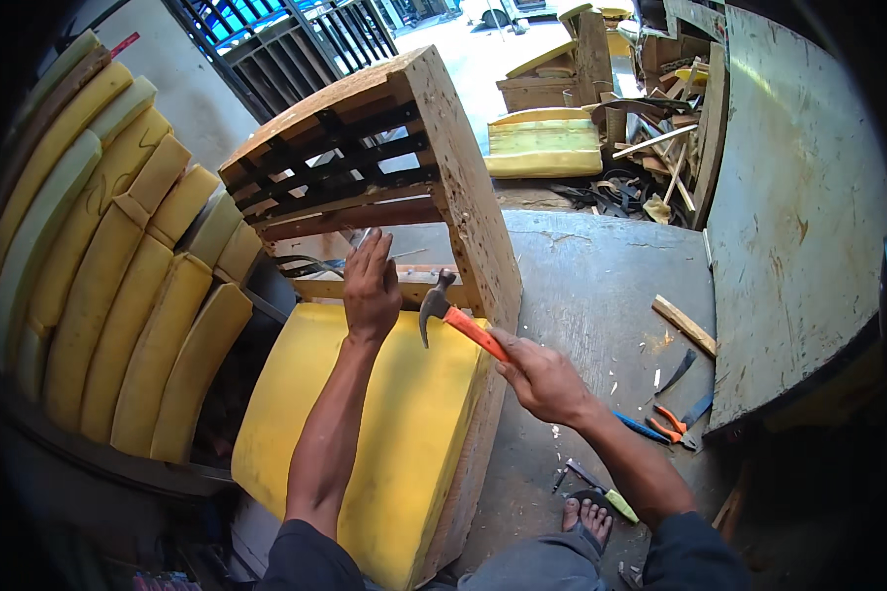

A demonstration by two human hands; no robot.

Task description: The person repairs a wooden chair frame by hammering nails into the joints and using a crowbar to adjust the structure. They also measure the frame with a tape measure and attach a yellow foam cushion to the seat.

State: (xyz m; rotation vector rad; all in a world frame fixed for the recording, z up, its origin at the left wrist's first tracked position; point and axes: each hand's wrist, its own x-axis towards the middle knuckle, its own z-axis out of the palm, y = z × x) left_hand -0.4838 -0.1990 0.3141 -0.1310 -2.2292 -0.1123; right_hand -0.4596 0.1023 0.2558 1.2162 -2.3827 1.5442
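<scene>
My right hand (pixel 542 379) grips the red-orange handle of a claw hammer (pixel 473 333), its dark metal head raised over the seat beside the frame. My left hand (pixel 370 291) is up at the lower part of the wooden chair frame (pixel 473 197), its fingers pressed together. A thin shiny piece shows by its fingers, too small to name. Black webbing straps (pixel 365 163) cross the frame's back, and a loose dark strap (pixel 310 264) curves beside my left hand. Below, a yellow foam cushion (pixel 335 404) covers the seat.
Yellow foam pieces (pixel 118 266) are stacked at the left. On the grey floor at right lie orange-handled pliers (pixel 672 424), a wood offcut (pixel 685 325) and a green-handled tool (pixel 616 500) by my foot. A worn board (pixel 798 217) stands at right; wood scraps (pixel 675 148) are heaped behind.
</scene>
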